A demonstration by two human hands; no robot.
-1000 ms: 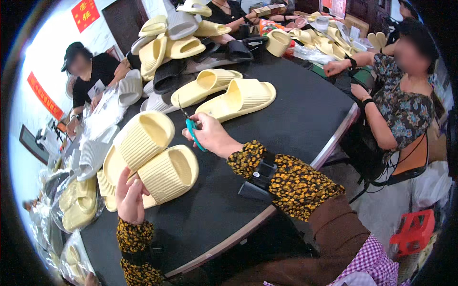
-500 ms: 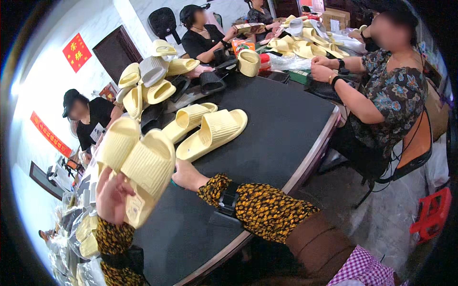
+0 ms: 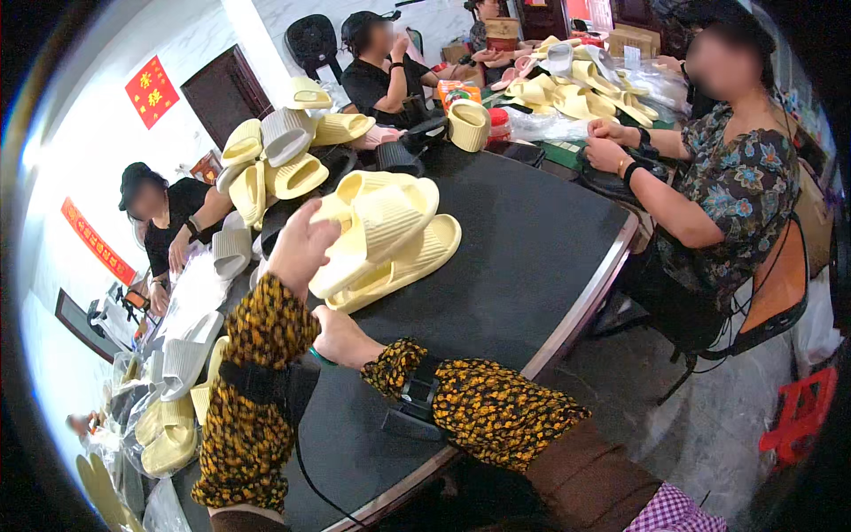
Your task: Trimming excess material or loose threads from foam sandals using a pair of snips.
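Observation:
A pair of pale yellow ribbed slippers [image 3: 394, 220] rests over another yellow pair, whose front slipper [image 3: 432, 251] shows beneath, on the black table. My left hand [image 3: 300, 244] is at the heel end of the upper pair, its fingers curled over the near side. Below it, my right hand [image 3: 347, 339] is closed beside the heel of the lower slipper. Its fingertips are mostly hidden, and a thin green curved edge shows under the hand. Both my forearms wear patterned black-and-yellow sleeves with dark straps.
A heap of yellow, grey and black slippers [image 3: 288, 137] stands at the table's far left. Grey and yellow slippers [image 3: 191, 355] and plastic bags line the left side. Co-workers sit around; one in a floral top [image 3: 740, 177] works at right. A red stool [image 3: 798, 417] stands on the floor.
My left hand has carried the upper pair of slippers rightward and onto the lower pair. My right hand has stayed near the lower slipper's heel. A seated co-worker at the back has raised a hand.

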